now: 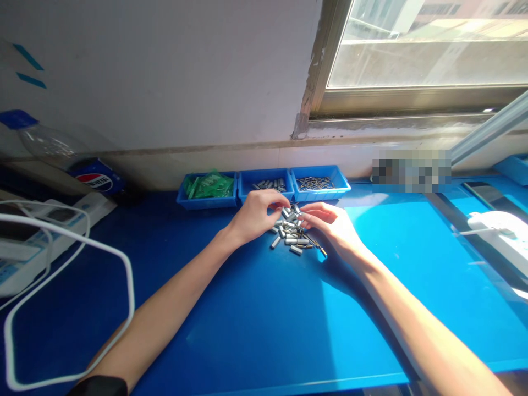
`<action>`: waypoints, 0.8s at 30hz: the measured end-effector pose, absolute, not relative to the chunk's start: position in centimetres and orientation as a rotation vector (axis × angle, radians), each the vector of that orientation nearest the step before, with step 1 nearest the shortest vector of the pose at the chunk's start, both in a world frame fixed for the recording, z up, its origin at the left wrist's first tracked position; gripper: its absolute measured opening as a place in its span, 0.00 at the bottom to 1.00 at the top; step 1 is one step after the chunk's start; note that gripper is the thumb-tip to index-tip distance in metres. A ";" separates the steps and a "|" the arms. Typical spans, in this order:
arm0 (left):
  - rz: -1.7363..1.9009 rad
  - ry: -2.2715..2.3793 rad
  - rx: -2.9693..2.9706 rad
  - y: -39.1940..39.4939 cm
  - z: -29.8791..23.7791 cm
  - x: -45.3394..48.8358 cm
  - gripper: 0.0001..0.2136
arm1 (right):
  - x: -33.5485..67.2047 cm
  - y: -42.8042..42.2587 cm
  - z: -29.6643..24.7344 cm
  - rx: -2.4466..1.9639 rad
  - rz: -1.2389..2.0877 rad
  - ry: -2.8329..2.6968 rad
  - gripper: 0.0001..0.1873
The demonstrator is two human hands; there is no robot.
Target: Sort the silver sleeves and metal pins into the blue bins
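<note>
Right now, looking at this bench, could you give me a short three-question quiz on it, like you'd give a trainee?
1. True or false: the pile of small metal cylinders lies on the blue mat between the left hand and the right hand.
2. What fills the leftmost blue bin? A) green packets B) coins C) paper clips
3. Fill in: ___ blue bins stand in a row by the wall.
Key: 1 true; 2 A; 3 three.
</note>
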State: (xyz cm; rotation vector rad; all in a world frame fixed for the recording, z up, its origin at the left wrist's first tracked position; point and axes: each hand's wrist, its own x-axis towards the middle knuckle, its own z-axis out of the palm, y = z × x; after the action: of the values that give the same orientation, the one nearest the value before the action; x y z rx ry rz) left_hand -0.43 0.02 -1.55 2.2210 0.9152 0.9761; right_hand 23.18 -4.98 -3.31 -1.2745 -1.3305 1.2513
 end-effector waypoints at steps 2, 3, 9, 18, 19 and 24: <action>0.824 0.891 2.332 0.0 -1.8 -0.6 0.11 | 23.1 -5.0 -3.3 -1.272 1.255 -1.331 0.16; 0.732 0.873 2.376 0.0 -1.9 -0.7 0.11 | 23.1 -4.9 -3.3 -1.273 1.249 -1.330 0.16; 0.409 0.888 2.498 0.1 -2.0 -1.0 0.13 | 23.2 -4.8 -3.6 -1.303 1.203 -1.323 0.15; 0.340 1.043 2.611 0.3 -2.2 -1.0 0.07 | 23.2 -4.7 -3.7 -1.316 1.193 -1.328 0.13; 0.340 1.031 2.605 0.4 -2.2 -1.1 0.08 | 23.2 -4.7 -3.7 -1.316 1.197 -1.332 0.14; 0.479 0.991 2.537 0.8 -2.3 -1.4 0.13 | 23.2 -4.8 -3.5 -1.314 1.204 -1.330 0.14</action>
State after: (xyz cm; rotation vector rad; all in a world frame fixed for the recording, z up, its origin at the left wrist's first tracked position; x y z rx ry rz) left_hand -1.36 0.83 -2.30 2.5371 0.9905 0.4785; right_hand 23.18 -4.81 -3.54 -1.3142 -1.3298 1.2037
